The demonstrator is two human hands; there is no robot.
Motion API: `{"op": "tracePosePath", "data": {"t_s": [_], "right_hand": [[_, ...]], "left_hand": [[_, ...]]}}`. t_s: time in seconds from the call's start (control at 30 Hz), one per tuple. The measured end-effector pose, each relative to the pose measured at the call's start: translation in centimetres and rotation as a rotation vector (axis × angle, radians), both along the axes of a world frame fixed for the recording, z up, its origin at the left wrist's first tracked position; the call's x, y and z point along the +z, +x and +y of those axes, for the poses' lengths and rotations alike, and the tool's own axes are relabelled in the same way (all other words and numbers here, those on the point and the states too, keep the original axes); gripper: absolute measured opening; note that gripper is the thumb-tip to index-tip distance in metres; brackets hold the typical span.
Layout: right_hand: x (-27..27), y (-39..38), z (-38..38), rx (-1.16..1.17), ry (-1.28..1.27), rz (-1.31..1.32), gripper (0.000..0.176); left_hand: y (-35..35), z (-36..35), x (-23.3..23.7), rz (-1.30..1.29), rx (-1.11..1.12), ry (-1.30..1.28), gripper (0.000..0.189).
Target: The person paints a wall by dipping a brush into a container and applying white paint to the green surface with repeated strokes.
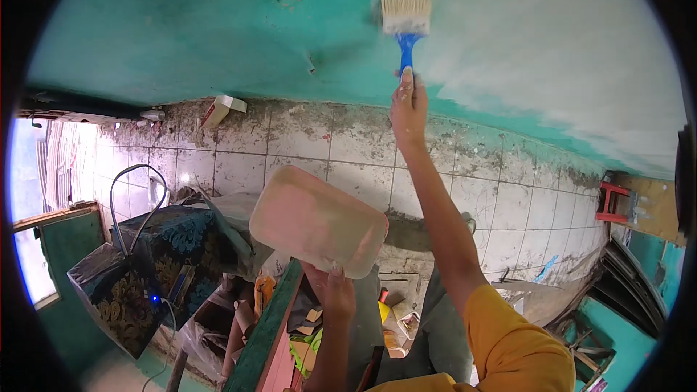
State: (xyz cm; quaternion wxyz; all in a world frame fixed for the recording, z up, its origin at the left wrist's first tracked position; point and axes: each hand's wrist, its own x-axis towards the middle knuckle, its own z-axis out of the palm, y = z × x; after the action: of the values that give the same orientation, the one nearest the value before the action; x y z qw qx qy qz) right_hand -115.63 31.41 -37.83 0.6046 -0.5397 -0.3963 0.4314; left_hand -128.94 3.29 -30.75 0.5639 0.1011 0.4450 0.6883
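Observation:
My right hand (409,110) is wrapped round the blue handle of a wide paintbrush (406,16). Its pale bristles lie against the turquoise wall (239,36), right at the border of a whitish painted area (537,43). Lower down, my left hand (336,293) grips the near edge of a rounded rectangular pinkish tray (317,219), which is tilted in front of my body. Whitish smears show on the tray and on my right fingers. Part of my left hand is hidden under the tray.
Dirty white tiles (361,134) run below the wall. To the left stands a dark, flower-patterned covered object (178,243) with a cable. A green wooden beam (265,327) lies near my left arm. At right are a red stool (613,202) and stacked dark sheets (635,276).

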Motion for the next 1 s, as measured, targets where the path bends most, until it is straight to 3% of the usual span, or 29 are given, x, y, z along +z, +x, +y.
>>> {"op": "tracePosePath", "data": {"t_s": [0.07, 0.13, 0.27, 0.33, 0.43, 0.57, 0.7, 0.8, 0.93, 1.0], "right_hand": [[-6.1, 0.4, 0.4, -0.049, -0.041, -0.073, 0.037], [-12.9, 0.4, 0.3, -0.13, -0.032, -0.307, 0.038], [-15.3, -0.2, -1.6, -0.148, -0.24, -0.301, 0.041], [-11.6, 0.2, -1.5, 0.001, -0.412, 0.051, 0.042], [1.0, 0.5, -1.3, 0.11, -0.385, 0.214, 0.041], [15.9, 1.1, -2.0, 0.082, -0.211, 0.085, 0.041], [21.3, 1.0, -2.5, 0.008, 0.085, 0.012, 0.042], [17.1, 1.2, -1.2, -0.005, 0.122, 0.039, 0.044], [2.3, 1.6, 0.5, -0.05, 0.06, 0.024, 0.042], [-5.2, 1.8, 0.1, -0.073, -0.085, 0.001, 0.041]], "left_hand": [[0.1, 0.1, -0.3, 0.016, -0.004, -0.029, 0.079], [0.2, 0.2, -0.4, 0.01, -0.001, -0.013, 0.079], [0.3, 0.3, 0.4, -0.009, 0.004, -0.019, 0.079], [0.1, 0.3, 0.4, 0.007, 0.008, -0.012, 0.08], [0.1, 0.8, 1.3, 0.005, 0.004, 0.007, 0.081], [0.2, 1.5, 2.9, -0.008, 0.008, 0.014, 0.082], [0.0, 1.6, 3.5, -0.021, -0.005, 0.046, 0.081], [-0.1, 1.4, 2.8, 0.008, -0.01, 0.07, 0.081], [-0.3, 1.1, 2.2, 0.023, -0.025, 0.056, 0.079], [-0.6, 1.0, 2.0, 0.041, -0.038, 0.04, 0.079]]}}
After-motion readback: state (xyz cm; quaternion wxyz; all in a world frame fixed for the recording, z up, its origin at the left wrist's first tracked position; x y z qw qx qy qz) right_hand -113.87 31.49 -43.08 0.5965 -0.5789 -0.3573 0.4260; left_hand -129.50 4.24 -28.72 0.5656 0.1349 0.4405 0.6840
